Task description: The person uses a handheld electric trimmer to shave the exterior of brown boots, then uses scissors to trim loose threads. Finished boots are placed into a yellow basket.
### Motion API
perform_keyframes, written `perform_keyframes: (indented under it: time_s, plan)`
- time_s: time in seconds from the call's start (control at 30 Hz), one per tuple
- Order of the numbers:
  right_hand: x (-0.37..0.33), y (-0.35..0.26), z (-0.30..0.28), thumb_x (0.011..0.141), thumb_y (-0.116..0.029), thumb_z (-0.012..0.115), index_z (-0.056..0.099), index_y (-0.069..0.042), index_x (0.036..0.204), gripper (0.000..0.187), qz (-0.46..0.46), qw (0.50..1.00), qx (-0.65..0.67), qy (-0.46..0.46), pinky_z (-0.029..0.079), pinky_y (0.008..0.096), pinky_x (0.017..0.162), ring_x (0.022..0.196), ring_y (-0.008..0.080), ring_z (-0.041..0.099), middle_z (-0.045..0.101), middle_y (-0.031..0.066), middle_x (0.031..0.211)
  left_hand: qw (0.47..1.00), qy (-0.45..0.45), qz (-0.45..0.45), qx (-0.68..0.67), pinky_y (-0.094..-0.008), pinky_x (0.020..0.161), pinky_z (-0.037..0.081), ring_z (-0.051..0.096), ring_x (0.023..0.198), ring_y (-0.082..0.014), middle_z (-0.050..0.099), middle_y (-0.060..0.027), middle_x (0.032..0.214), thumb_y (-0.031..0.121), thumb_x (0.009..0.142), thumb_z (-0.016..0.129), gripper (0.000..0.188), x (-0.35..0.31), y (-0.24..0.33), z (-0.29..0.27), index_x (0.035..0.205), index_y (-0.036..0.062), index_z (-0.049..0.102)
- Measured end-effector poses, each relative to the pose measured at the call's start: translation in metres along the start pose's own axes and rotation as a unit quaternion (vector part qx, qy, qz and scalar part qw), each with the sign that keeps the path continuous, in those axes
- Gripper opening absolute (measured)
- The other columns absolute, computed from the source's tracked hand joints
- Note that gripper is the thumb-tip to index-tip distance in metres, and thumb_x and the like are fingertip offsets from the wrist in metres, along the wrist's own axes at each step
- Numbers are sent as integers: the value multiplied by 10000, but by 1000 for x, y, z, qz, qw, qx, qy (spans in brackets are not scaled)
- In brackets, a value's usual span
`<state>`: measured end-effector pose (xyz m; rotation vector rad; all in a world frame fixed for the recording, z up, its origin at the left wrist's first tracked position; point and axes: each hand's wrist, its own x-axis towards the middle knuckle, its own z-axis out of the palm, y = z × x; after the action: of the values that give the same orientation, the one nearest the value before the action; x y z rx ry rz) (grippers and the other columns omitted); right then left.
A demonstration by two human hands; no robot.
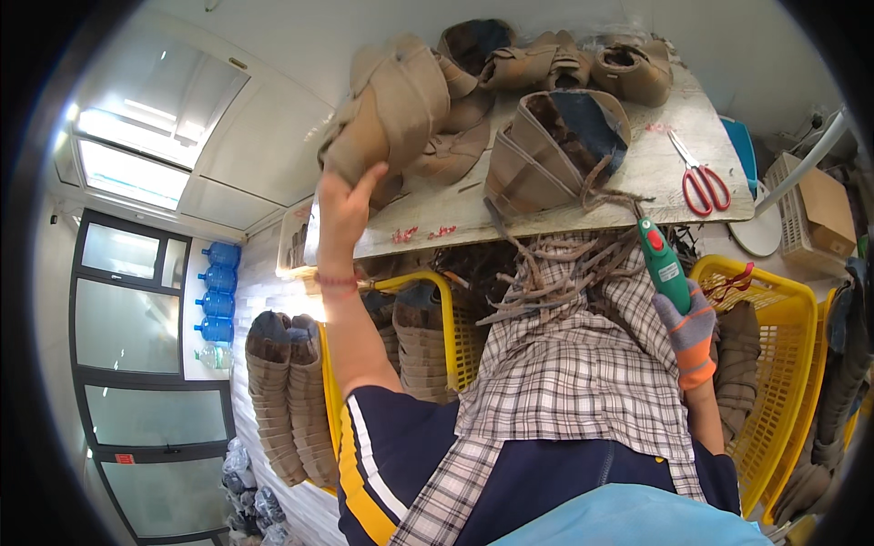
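Observation:
My bare left hand [341, 209] is raised at the table's left side. It grips a tan-brown shoe upper [401, 105], thumb along the lower edge, other fingers hidden behind it. My right hand [687, 332], in a grey and orange glove, is wrapped round a green handheld power tool [665, 268] with a red button. The tool's tip is beside a narrow brown strip at the table's front edge. Between my hands, another brown upper [537, 155] with a dark fleecy lining stands on the white table [437, 217]. Brown trimmed strips [555, 273] lie across my checked apron.
More shoe uppers [635, 73] line the table's back. Red-handled scissors [701, 177] lie at the right. Yellow baskets [792, 318] with stacked uppers flank me, and nested uppers [273, 391] stand at left. Blue water bottles [218, 280] line the left wall.

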<state>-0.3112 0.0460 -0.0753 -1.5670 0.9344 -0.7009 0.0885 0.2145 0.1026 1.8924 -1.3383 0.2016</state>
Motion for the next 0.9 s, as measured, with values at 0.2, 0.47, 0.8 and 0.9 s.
perform_keyframes:
  time_s: [0.2,0.47,0.8,0.9]
  plan:
    - [-3,1,1,751,-172,781,601,32,1061,413,5,1000,7,20,480,225,646,724,64,572,657,33,845,901,27,281,329,-446,764,466,575,782,-374,630,-201,819,277,808,663,331,150,-39,48,791,-53,639]
    - [-4,-2,0,725,-205,797,611,27,1037,431,-1,998,-20,52,487,244,639,702,83,590,665,55,816,979,-130,-40,152,-425,784,466,596,872,-397,630,-267,873,403,799,664,484,224,-70,133,837,-79,636]
    - [3,4,0,726,-217,793,609,16,1040,433,27,997,-48,45,478,242,614,670,74,576,657,53,795,869,43,-107,-481,-339,833,519,619,959,-196,637,-109,1098,152,865,653,344,159,-76,77,1131,-58,597]
    - [8,5,3,722,-235,796,611,13,1057,456,24,998,-37,44,485,246,628,683,87,593,662,65,801,821,93,-133,-547,-380,871,512,614,987,-236,629,-123,1114,154,862,652,351,131,-76,63,1136,-56,585]
